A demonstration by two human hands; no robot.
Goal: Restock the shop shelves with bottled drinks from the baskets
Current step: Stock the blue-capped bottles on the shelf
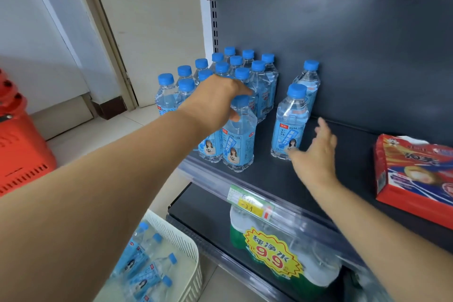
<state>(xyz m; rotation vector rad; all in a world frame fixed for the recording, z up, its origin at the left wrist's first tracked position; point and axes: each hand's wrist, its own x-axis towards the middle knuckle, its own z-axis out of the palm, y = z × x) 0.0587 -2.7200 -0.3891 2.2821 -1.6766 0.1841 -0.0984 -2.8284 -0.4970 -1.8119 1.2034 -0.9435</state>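
- Gripping the neck of a clear plastic soda bottle with a blue cap (239,144), the left hand (218,98) stands it at the front of the blue-capped cluster (235,66) — likely to keep the rows tight.
- The right hand (316,154) is spread and holds nothing, just beside a stray bottle (289,125) on the dark metal shelf (269,176), probably to steady it.
- More bottles lie in the cream plastic basket (186,240) below.

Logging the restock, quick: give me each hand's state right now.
Left hand: grips the front soda bottle by its neck.
Right hand: open, holding nothing, beside the right-side front bottle.
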